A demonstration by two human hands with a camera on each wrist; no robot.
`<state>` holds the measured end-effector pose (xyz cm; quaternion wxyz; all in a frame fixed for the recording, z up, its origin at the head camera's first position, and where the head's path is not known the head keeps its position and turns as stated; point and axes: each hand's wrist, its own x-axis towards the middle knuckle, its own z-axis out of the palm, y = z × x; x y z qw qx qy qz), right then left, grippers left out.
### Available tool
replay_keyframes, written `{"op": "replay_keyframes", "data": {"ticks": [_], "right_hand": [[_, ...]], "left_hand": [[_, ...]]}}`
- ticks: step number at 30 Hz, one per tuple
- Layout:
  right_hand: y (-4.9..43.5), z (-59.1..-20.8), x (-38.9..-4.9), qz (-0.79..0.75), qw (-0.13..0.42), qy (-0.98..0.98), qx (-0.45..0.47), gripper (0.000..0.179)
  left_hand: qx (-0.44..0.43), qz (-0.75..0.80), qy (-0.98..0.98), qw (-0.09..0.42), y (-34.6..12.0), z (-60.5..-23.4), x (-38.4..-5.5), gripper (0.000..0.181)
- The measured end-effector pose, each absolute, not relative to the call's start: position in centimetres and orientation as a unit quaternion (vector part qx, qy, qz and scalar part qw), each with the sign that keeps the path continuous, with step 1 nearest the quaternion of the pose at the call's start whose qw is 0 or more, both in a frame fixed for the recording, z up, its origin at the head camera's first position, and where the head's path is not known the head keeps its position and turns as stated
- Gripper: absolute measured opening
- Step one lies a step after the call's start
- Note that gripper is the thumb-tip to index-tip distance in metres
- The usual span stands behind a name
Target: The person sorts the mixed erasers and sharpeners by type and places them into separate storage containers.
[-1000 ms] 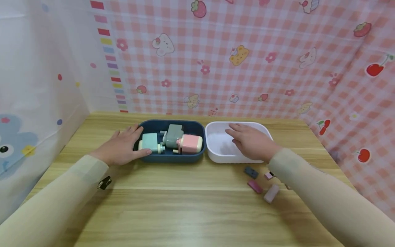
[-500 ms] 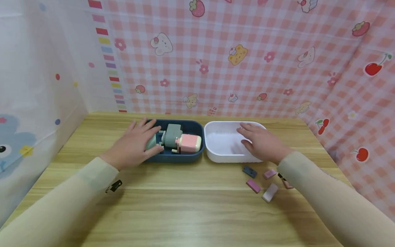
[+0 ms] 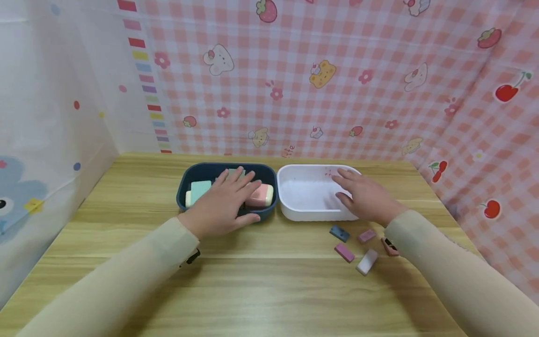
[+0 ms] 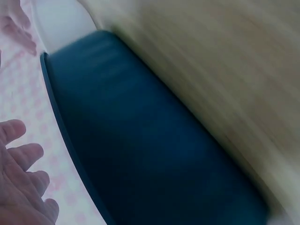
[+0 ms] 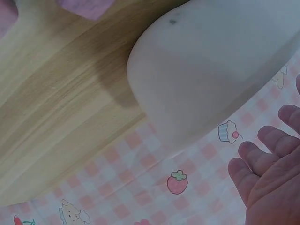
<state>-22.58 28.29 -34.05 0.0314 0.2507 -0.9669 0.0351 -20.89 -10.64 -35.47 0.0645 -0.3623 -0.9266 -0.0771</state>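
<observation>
My left hand point(image 3: 223, 204) is spread, palm down, over the dark blue tray point(image 3: 183, 189). Its fingers overlap a grey-green boxy thing point(image 3: 231, 172) and a pink and cream one point(image 3: 262, 195). At the tray's left end lies a mint and cream one point(image 3: 200, 190), partly hidden by the hand. In the left wrist view, the fingers point(image 4: 26, 157) appear beyond the tray's rim. My right hand point(image 3: 372, 200) hovers with fingers extended over the right end of the white tray point(image 3: 303, 215). Neither hand grips anything.
Small eraser-like blocks lie in front of the white tray: blue point(image 3: 339, 233), magenta point(image 3: 345, 252), pink point(image 3: 367, 235), pale pink point(image 3: 367, 262) and salmon point(image 3: 389, 246). The trays stand side by side on a wooden table point(image 3: 269, 290) before a checked cloth point(image 3: 290, 56).
My left hand has swept right across the blue tray, from its left end to over the grey-green and pink things. My right hand has shifted slightly right over the white tray.
</observation>
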Motion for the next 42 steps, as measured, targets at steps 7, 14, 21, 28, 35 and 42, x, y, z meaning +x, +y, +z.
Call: {"op": "replay_keyframes", "data": {"ticks": [7,14,21,28,35,42], "right_hand": [[28.6,-34.2,-22.2,0.035,0.03,-0.969,0.242,0.057],[28.9,-34.4,-22.0,0.037,0.036,-0.968,0.245,0.055],[29.1,-34.5,-21.8,0.037,0.037,-0.966,0.252,0.055],[29.4,-34.1,-21.2,0.041,0.031,-0.969,0.241,0.056],[30.1,-34.1,-20.7,0.048,0.021,-0.973,0.224,0.057],[31.1,-34.1,-19.9,0.05,0.012,-0.977,0.207,0.057]], "left_hand": [[-0.394,-0.068,-0.915,0.052,-7.6,-36.0,-21.0,0.085],[-0.411,-0.062,-0.909,0.036,-5.4,-36.5,-21.1,0.085],[-0.439,-0.013,-0.898,0.029,-4.2,-37.3,-20.8,0.086],[-0.449,0.023,-0.892,0.041,-3.8,-38.1,-20.9,0.086],[-0.458,0.043,-0.886,0.054,-3.7,-38.4,-20.8,0.086],[-0.461,0.051,-0.883,0.064,-4.1,-38.7,-20.9,0.089]]}}
